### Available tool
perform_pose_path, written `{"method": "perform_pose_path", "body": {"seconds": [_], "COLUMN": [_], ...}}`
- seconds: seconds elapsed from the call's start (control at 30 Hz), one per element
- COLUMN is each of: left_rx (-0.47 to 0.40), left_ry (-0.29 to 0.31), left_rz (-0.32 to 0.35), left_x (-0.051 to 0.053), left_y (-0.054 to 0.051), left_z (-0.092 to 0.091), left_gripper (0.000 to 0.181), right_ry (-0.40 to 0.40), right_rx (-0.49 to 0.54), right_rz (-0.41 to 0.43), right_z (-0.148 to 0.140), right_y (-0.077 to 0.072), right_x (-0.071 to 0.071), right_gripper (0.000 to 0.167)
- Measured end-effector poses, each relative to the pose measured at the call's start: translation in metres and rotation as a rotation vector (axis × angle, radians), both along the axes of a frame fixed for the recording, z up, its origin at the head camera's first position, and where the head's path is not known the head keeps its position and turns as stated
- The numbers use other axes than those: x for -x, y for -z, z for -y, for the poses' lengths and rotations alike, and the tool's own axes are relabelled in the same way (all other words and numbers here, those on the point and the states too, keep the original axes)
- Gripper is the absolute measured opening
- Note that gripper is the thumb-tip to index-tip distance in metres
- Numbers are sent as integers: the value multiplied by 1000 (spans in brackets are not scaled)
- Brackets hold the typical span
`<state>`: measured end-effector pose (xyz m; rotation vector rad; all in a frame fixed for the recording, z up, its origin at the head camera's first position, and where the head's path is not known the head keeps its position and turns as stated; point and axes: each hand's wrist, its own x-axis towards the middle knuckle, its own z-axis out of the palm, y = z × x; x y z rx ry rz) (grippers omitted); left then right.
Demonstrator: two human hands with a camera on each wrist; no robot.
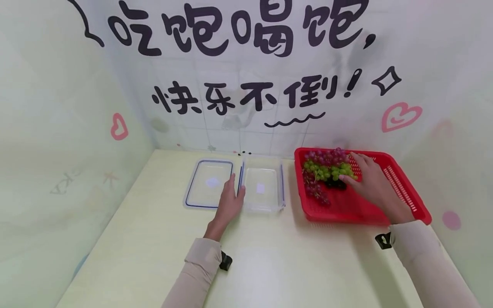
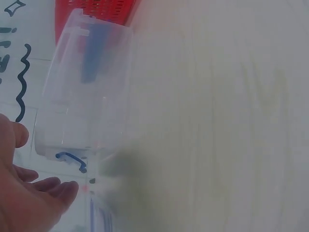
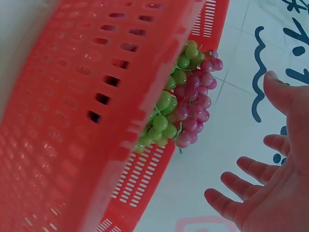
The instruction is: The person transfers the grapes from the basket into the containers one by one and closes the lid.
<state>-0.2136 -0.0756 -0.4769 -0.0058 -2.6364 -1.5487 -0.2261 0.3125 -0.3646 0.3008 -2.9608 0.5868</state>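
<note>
In the head view, a clear plastic container (image 1: 262, 188) stands beside a flat lid with a blue seal (image 1: 209, 184). My left hand (image 1: 230, 203) is at the container's left side, fingers extended; whether it touches is unclear. The left wrist view has that hand (image 2: 34, 193) beside the container (image 2: 87, 101). A red basket (image 1: 346, 209) holds red grapes (image 1: 327, 157), green grapes (image 1: 327, 172) and something dark (image 1: 336, 184). Above the basket's grapes is my right hand (image 1: 367, 182), fingers spread. From the right wrist, the hand (image 3: 270, 179) appears open, apart from the grapes (image 3: 193, 106).
A pale table (image 1: 269, 256) carries everything, with the basket at the right and the lid at the left. Behind it rises a white backdrop (image 1: 239, 132) with dark lettering, and similar sheets hang at both sides.
</note>
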Motion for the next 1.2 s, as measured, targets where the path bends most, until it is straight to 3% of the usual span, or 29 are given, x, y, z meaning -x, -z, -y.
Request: {"method": "perform_pose_path", "body": {"seconds": [0.2, 0.4, 0.83, 1.0, 1.2], "left_rx": [-34, -81, -135, -148, -150], "left_ry": [-16, -36, 3, 33, 66], "left_rz": [-4, 5, 11, 52, 57], "left_x": [-1, 3, 2, 2, 5], "left_y": [9, 12, 22, 22, 21], "left_z": [-5, -8, -10, -10, -12], "left_gripper": [61, 59, 53, 54, 53], "right_ry": [-43, -19, -14, -15, -26], "right_rx": [16, 11, 41, 9, 9], "right_rz": [13, 65, 148, 186, 222], "right_z": [4, 8, 16, 16, 15], "right_y": [-3, -10, -9, -4, 0], "right_x": [18, 31, 64, 76, 83], "right_gripper": [87, 87, 80, 78, 77]}}
